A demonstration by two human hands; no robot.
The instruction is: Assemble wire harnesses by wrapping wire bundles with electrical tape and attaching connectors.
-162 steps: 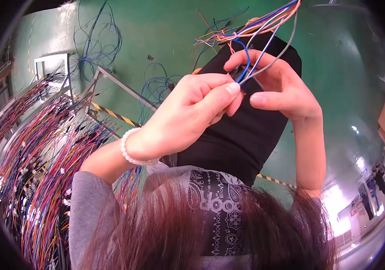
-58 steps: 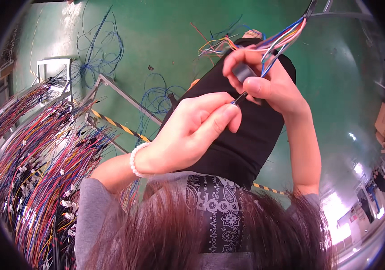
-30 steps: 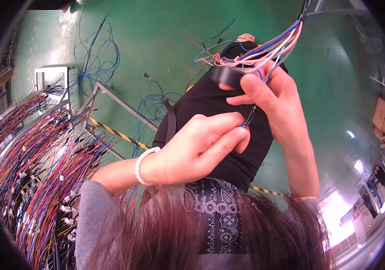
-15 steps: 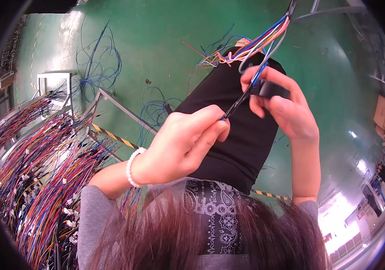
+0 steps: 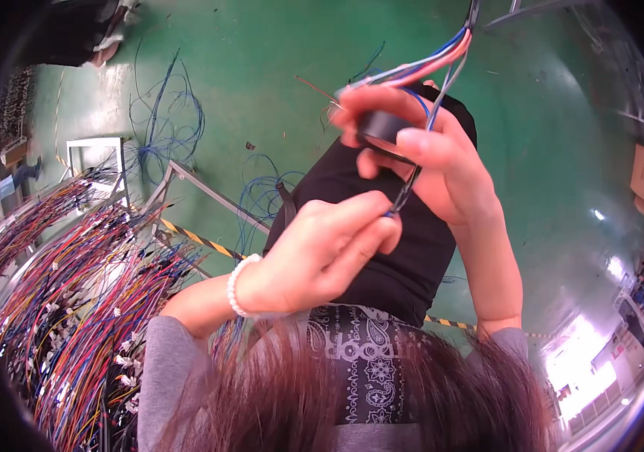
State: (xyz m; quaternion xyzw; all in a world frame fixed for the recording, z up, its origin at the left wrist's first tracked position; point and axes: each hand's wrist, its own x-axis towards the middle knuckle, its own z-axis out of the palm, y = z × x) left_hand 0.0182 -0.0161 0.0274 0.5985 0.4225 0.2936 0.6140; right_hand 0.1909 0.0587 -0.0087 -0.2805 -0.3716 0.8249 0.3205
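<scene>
- Right hand (image 5: 442, 162) grip was clamped around a small roll of black tape (image 5: 384, 126), thumb on top, fingers curled under.
- Left hand (image 5: 322, 252) grip was pinched together on the dark strip (image 5: 406, 188) running down from the roll.
- That strip's long axis ran steeply from the roll above down to the left fingertips (image 5: 382, 226) below; left hand was nearer its free end.
- Bundle of thin multicoloured insulated wires (image 5: 427, 64) rose from the right hand toward the upper right, touching the roll.
- Below the hands: black trousers (image 5: 367, 203), green floor (image 5: 262, 68) with loose blue wire loops (image 5: 164, 120).
- Well apart at left: a rack of red, blue and yellow wire harnesses (image 5: 73, 286).
- Nothing stood between the two hands.
</scene>
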